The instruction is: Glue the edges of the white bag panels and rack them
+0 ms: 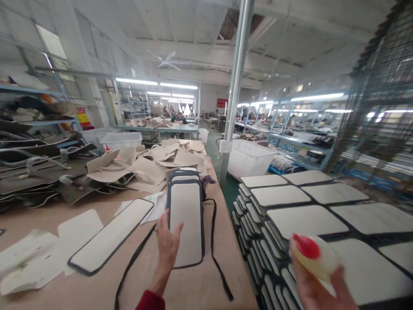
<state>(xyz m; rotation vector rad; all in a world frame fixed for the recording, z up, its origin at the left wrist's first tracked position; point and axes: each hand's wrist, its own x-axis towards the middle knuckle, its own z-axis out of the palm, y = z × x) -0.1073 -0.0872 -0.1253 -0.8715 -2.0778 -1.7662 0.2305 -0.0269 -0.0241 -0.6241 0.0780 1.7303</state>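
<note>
My left hand (167, 243) is at the left edge of a stack of cream panels with dark edging (186, 224), fingers apart and thumb over the top panel. Whether its fingertips press on the stack I cannot tell. My right hand (311, 286), blurred, is closed around a pale yellow plastic bottle with a red cap (319, 258), held above the right-hand piles of similar panels (303, 219). One long edged panel (111, 237) lies flat on the table, left of my left hand. A black strap (134, 258) runs beside the stack, and another strap (214, 249) lies to its right.
Beige bag pieces (145, 170) are heaped at the table's (97, 288) far end, with dark ones (41, 172) at left. White sheets (32, 258) lie at front left. A metal post (237, 86) and a white bin (248, 159) stand beyond the table's right edge.
</note>
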